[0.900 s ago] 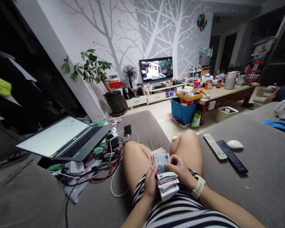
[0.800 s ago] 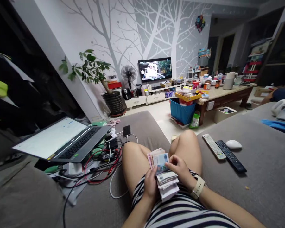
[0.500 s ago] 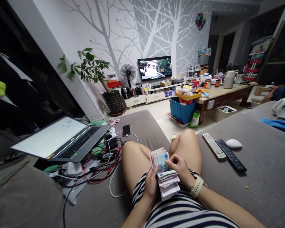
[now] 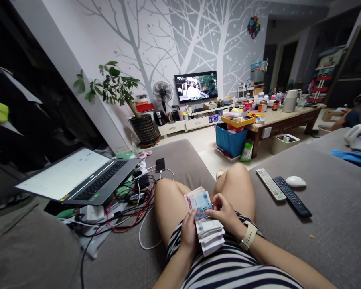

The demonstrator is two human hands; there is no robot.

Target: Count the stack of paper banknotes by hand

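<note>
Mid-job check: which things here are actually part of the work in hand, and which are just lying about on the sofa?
In hand:
- banknotes, a folded stack held by the left hand
- right hand, fingers on the top notes

Lying about:
- laptop, open
- tangle of cables
- phone
- white remote
- black remote
- mouse

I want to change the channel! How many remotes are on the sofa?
2. A white remote and a black remote lie side by side on the grey sofa, right of the knees, beside a white mouse. More could be hidden elsewhere.
</note>
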